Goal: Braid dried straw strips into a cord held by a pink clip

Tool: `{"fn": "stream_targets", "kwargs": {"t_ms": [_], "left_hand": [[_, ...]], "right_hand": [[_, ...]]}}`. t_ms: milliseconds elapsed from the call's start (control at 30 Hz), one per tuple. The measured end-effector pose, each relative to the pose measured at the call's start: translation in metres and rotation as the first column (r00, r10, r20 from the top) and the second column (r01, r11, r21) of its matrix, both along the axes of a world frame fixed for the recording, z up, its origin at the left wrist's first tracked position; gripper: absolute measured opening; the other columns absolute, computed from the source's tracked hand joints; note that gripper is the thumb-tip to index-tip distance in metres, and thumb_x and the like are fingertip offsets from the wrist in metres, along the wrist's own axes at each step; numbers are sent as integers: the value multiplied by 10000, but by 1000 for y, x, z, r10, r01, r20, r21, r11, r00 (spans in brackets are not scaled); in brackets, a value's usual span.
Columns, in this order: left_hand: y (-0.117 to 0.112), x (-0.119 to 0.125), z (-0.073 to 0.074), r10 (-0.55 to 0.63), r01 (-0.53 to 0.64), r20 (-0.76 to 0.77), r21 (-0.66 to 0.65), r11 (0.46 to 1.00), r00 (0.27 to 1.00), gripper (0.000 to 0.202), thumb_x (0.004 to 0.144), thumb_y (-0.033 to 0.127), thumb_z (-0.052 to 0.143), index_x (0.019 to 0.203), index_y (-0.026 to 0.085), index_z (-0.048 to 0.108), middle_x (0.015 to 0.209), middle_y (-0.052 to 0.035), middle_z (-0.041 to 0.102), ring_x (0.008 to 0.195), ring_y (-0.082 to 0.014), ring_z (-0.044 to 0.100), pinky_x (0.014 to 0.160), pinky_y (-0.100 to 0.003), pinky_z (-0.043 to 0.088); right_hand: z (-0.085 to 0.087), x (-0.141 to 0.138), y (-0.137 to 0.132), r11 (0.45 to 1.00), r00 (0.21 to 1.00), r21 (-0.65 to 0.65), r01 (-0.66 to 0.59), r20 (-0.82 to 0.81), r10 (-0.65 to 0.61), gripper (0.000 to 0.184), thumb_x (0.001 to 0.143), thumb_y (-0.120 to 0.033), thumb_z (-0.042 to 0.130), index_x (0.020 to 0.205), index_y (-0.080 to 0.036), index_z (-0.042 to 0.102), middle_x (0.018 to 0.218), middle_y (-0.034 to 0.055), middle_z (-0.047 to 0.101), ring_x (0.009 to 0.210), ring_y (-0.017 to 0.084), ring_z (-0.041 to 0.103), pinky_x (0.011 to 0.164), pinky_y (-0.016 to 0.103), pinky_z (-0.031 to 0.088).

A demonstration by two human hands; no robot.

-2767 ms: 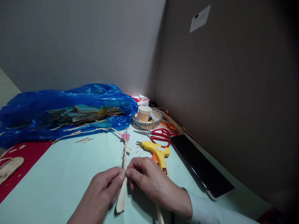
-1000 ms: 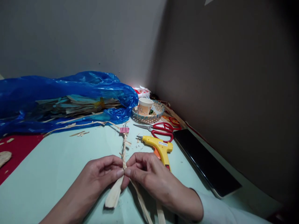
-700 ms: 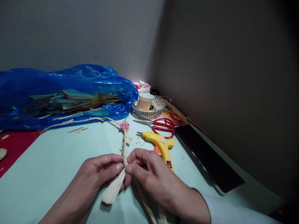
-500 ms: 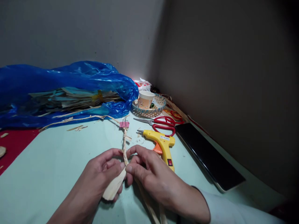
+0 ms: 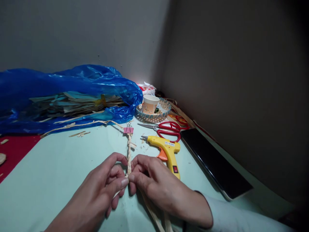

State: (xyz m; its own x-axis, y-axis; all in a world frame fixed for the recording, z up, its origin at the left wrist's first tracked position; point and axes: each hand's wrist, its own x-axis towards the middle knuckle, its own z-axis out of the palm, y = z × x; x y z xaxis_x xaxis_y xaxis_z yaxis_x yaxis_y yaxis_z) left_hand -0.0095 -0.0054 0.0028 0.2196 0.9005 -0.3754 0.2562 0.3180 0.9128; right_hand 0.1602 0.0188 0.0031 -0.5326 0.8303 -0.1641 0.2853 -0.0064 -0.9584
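Braid [image 5: 129,154], working end.
Right hand [image 5: 159,183]: fingertips [image 5: 132,177] clamped on braid; left hand [image 5: 101,187]: pinching strip [image 5: 117,194], now mostly hidden, probably mid-turn.

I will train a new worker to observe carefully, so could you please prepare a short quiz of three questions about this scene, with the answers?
1. Choose one. Farther away than the left hand and the right hand, what grips the braid?
a) blue tape
b) pink clip
c) wooden peg

2. True or false? The yellow glue gun lies nearer to the right hand than the red-handled scissors do.

3. Complete the sentence. The patterned cup stands in the ____.

Key: 1: b. 2: true. 3: woven basket.
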Motion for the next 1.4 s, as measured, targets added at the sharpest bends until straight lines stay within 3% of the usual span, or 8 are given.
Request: {"fn": "stream_targets", "kwargs": {"t_ms": [300, 400, 567, 700, 1000, 1067, 1300, 1400], "left_hand": [[-2, 2, 0, -12, 10, -18, -75, 997, 1000, 314, 814, 522, 536, 859, 212, 517, 616, 25, 587, 447, -115, 505, 465, -243, 438], [-4, 3, -4, 52, -53, -21, -14, 999, 998, 273, 825, 488, 538, 793, 216, 539, 653, 17, 569, 608, -161, 570, 580, -269, 468], [-2, 6, -4, -3, 18, -144, 102, 995, 990, 277, 865, 475, 474, 734, 234, 510, 687, 19, 560, 714, -189, 535, 754, -323, 447], [2, 6, -2, 8, 1, -171, 55, 998, 985, 259, 831, 469, 517, 733, 230, 504, 749, 10, 587, 755, -201, 541, 705, -297, 428], [3, 8, 1, 10, 23, -309, 104, 994, 951, 348, 800, 504, 482, 606, 217, 450, 629, 21, 456, 645, -177, 437, 608, -288, 357], [3, 8, -1, 24, -3, -244, 87, 996, 969, 380, 791, 518, 502, 573, 220, 412, 594, 42, 393, 607, -152, 382, 564, -266, 324], [-5, 5, -11, 211, -182, 151, -189, 965, 966, 361, 692, 518, 707, 685, 183, 575, 608, 49, 459, 560, -110, 391, 534, -217, 325], [-6, 2, -14, 150, -114, 197, -183, 977, 969, 391, 698, 539, 712, 691, 166, 595, 606, 46, 457, 564, -106, 390, 532, -216, 325]], "right_hand": [[7, 4, -9, 988, 986, 153, -28, 167, 2, 90, 914, -210, 460, 854, -181, 521, 803, 26, 654, 765, 156, 562, 664, 255, 396], [15, 5, -10, 983, 970, 176, -48, 242, 4, 59, 907, -199, 453, 872, -185, 499, 840, 47, 645, 789, 176, 566, 698, 283, 402], [21, 7, -10, 976, 937, 186, -111, 346, 40, 37, 908, -201, 435, 905, -190, 470, 840, 60, 619, 781, 187, 569, 662, 286, 398], [24, 12, -9, 959, 899, 225, -174, 433, 62, 80, 905, -256, 450, 856, -204, 484, 732, 35, 552, 676, 171, 517, 560, 264, 355], [32, 9, -18, 910, 836, 387, -145, 540, -97, 233, 883, -297, 454, 673, -202, 486, 546, 0, 429, 459, 105, 366, 399, 221, 230], [23, 4, -23, 869, 847, 465, -166, 518, -116, 190, 880, -289, 456, 731, -202, 538, 534, 1, 460, 432, 103, 387, 372, 214, 214], [-26, -7, -39, 529, 839, 757, -382, 525, -146, 141, 852, -92, 406, 815, -177, 511, 573, 10, 570, 395, 124, 436, 369, 232, 268], [-30, -7, -36, 448, 845, 793, -412, 517, -138, 158, 846, -77, 410, 777, -181, 507, 561, -1, 567, 383, 125, 437, 362, 247, 245]]}}
